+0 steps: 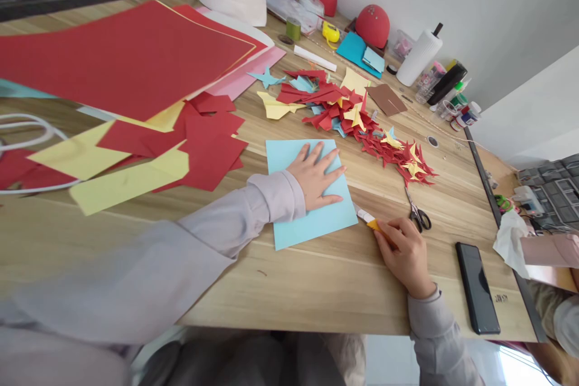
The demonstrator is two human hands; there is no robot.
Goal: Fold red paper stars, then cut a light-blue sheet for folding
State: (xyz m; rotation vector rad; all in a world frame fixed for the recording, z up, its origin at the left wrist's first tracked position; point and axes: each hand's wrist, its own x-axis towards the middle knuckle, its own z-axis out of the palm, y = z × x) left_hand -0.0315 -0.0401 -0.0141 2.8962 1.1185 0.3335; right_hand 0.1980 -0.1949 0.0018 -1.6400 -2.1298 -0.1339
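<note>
A light blue sheet of paper (pixel 289 232) lies flat on the wooden table. Spread across it, fingers apart, my left hand (pixel 315 176) presses on its upper half. My right hand (pixel 404 250) is closed round the yellow handle of a utility knife (pixel 367 217). The blade points left and meets the sheet's right edge; whether it is under or beside the paper I cannot tell. Black-handled scissors (pixel 420 218) rest just beyond my right hand. Behind the sheet runs a heap of folded paper pieces (pixel 335 105), mostly red, with some yellow and blue.
Large red sheets (pixel 136 60) and loose red and yellow pieces (pixel 208 154) cover the left side. A phone (pixel 478 287) lies near the front right edge. Along the wall stand a white roll (pixel 420 57), bottles and a yellow tape measure (pixel 330 32). Another person's arm shows at the far right.
</note>
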